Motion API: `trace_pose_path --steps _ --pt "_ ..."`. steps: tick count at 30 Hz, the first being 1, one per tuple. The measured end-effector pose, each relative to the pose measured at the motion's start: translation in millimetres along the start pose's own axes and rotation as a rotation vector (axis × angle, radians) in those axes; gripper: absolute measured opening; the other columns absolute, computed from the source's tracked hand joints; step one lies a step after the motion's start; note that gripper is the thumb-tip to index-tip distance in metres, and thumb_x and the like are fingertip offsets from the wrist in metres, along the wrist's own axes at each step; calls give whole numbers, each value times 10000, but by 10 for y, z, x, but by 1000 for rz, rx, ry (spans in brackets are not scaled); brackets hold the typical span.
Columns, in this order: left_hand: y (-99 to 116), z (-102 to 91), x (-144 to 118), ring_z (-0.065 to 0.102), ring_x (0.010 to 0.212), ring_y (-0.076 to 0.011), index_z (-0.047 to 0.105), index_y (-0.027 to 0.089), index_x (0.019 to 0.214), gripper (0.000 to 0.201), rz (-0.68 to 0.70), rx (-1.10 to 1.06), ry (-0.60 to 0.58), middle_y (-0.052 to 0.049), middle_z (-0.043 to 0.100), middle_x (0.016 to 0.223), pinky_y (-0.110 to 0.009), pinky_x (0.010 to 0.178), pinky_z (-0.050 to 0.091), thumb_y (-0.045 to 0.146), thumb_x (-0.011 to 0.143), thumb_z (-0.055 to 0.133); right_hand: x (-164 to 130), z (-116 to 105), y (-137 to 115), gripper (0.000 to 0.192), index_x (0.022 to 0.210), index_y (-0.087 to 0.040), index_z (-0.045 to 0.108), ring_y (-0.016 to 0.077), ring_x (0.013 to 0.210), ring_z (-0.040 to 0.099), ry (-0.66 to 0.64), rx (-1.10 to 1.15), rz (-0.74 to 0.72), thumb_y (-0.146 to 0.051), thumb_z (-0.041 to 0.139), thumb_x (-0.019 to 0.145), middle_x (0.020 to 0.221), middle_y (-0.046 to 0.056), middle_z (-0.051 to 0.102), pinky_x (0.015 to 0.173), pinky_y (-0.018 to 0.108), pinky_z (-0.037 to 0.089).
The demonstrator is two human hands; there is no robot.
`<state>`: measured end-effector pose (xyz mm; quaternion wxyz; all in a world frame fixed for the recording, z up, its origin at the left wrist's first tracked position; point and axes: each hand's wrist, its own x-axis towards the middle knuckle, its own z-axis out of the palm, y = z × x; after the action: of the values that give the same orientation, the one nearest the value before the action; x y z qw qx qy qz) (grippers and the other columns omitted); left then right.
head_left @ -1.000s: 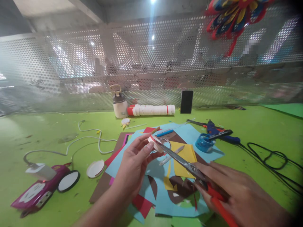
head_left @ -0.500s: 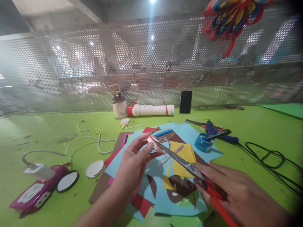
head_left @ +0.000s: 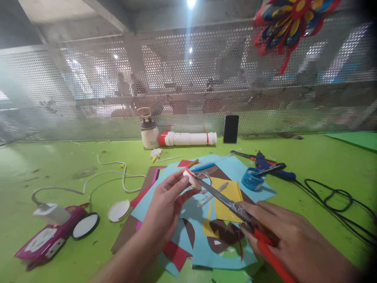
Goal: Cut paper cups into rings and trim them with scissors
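Between the thumb and fingers of my left hand (head_left: 165, 204) is a small white ring-like piece with a red edge (head_left: 191, 179). My right hand (head_left: 288, 232) grips red-handled scissors (head_left: 235, 206), with their blades almost together and the tips at the white piece. Whether the blades are biting into it, I cannot tell. Under both hands lie light blue paper sheets (head_left: 218, 255), a yellow sheet (head_left: 228, 196) and brown cut pieces. A pen with a blue barrel (head_left: 203, 167) lies just beyond the white piece.
A blue tape roll (head_left: 251, 180) and a blue glue gun (head_left: 282, 173) with a black cord lie right. At left are a purple power strip (head_left: 44, 243) with a white charger and a round white disc (head_left: 118, 211). A white tube (head_left: 191, 138), bottle (head_left: 149, 133) and phone (head_left: 231, 129) stand behind.
The view has shifted slightly, so the background sits a little lower. Both hands keep nearly the same pose, with the scissor tips still at the white piece.
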<state>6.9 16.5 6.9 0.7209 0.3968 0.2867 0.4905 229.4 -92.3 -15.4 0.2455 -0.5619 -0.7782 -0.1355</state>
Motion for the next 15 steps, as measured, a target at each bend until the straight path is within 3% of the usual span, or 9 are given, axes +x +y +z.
trace_pose_path --steps 5,15 --pt "-2 26 -4 709 906 -198 737 138 1027 231 -19 -1 11 -120 758 1065 -355 900 565 279 846 758 -23 -3 4 299 1193 -216 614 281 826 772 -27 19 9 -197 522 909 1006 124 761 715 487 669" --pt "11 44 -27 731 834 -193 725 127 1006 215 -32 -44 28 -117 775 977 -326 806 598 241 830 772 -2 -6 -11 301 1212 -220 602 265 792 768 -53 65 7 -197 491 933 989 108 759 667 461 673"
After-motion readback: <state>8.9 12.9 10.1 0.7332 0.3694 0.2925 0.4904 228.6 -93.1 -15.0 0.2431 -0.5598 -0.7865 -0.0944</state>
